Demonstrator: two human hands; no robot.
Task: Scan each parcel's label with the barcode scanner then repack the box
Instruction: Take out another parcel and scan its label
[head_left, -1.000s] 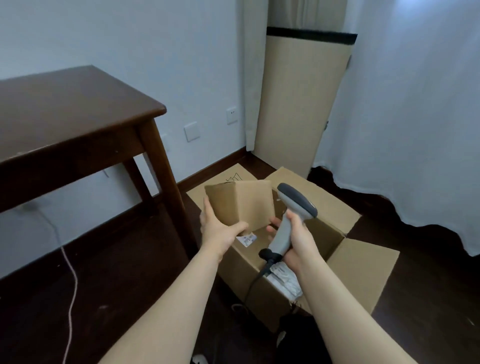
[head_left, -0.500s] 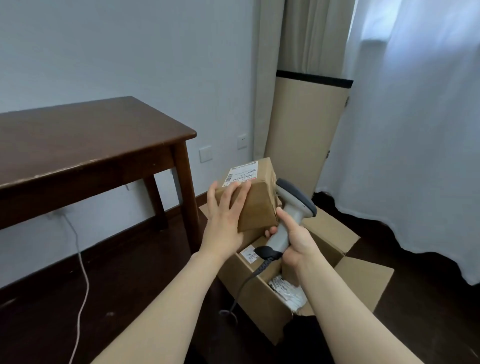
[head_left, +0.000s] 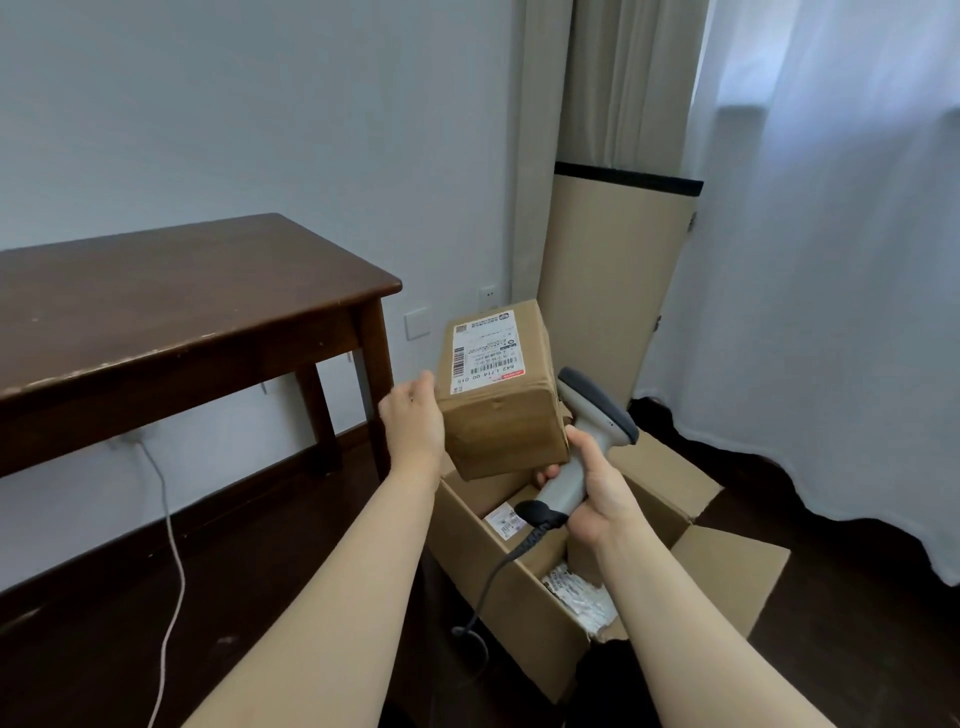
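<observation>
Progress seems early: the left hand (head_left: 413, 423) grips one parcel (head_left: 506, 431) above the open box (head_left: 519, 597) with its label (head_left: 483, 353) facing up, the right hand (head_left: 597, 499) is wrapped round the barcode scanner (head_left: 592, 415) beside it, and other labelled parcels (head_left: 576, 597) lie in the box.

2 hands, left (head_left: 413, 431) and right (head_left: 597, 499); 1 scanner (head_left: 592, 410); 1 open box (head_left: 498, 577); 3 parcels: 1 cardboard parcel (head_left: 498, 415), 1 labelled parcel (head_left: 501, 519), 1 white bag (head_left: 576, 597); 1 bench (head_left: 182, 291); 2 wall plates (head_left: 417, 322) (head_left: 488, 296); 1 cord (head_left: 174, 545).

Wood table (head_left: 171, 291), curtain (head_left: 831, 260), wall sockets (head_left: 417, 323).
</observation>
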